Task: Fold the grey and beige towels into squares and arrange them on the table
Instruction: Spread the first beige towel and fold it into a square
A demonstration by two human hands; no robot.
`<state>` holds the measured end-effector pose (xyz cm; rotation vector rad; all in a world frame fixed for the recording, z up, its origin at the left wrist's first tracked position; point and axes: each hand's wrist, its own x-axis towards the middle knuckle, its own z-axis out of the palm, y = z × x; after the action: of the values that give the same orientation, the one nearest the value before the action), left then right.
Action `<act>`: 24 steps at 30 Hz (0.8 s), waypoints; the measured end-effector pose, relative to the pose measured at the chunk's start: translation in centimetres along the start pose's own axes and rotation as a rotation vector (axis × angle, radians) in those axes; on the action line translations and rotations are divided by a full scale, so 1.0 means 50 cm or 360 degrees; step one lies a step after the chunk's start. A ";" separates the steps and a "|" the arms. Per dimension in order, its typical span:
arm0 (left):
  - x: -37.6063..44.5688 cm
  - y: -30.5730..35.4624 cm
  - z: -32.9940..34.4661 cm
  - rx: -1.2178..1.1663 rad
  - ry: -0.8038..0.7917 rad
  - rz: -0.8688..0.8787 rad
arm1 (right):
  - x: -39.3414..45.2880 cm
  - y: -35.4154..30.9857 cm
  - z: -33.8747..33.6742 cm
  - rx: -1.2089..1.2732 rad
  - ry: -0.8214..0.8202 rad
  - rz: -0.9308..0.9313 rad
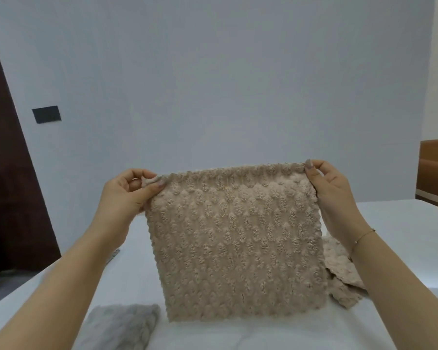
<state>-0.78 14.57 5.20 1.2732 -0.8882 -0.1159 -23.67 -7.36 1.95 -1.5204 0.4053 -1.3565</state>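
we've got the nubby beige square towel [234,245] held up over the white surface [395,238], left hand [127,195] and right hand [335,195] each pinching a top corner with their fingers. a folded fluffy grey towel [122,327] lies bottom left, another beige towel [339,274] behind on the right.

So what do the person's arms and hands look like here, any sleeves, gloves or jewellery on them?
Both forearms are bare, with no sleeves in view and no gloves. The left hand carries no ring or band that shows. The right hand is also ringless, but its wrist wears a thin gold-coloured chain bracelet. The fingernails on both hands look polished in a muted greyish tone.
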 end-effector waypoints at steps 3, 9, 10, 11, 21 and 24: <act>-0.008 -0.010 -0.005 0.0055 0.0009 0.0040 | 0.004 0.009 -0.003 0.0050 -0.0127 0.0079; 0.004 -0.021 -0.008 0.0023 0.0002 0.0052 | 0.015 0.026 0.008 0.0245 -0.0182 0.0270; 0.010 -0.026 -0.008 0.0033 -0.0005 0.0052 | 0.016 0.034 0.011 0.0223 -0.0167 0.0277; 0.015 -0.034 -0.007 0.0039 -0.0015 0.0047 | 0.018 0.043 0.014 0.0191 -0.0145 0.0277; 0.075 -0.263 0.013 0.0189 -0.0080 -0.0322 | 0.034 0.209 0.037 -0.0620 0.0065 0.0101; 0.085 -0.328 0.021 0.0250 -0.0115 -0.0419 | 0.039 0.253 0.047 -0.0688 0.0037 0.0181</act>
<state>7.74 5.96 -6.72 1.5380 -0.7991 -0.3067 -16.46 -13.22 -7.12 -1.7992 0.8288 -1.2488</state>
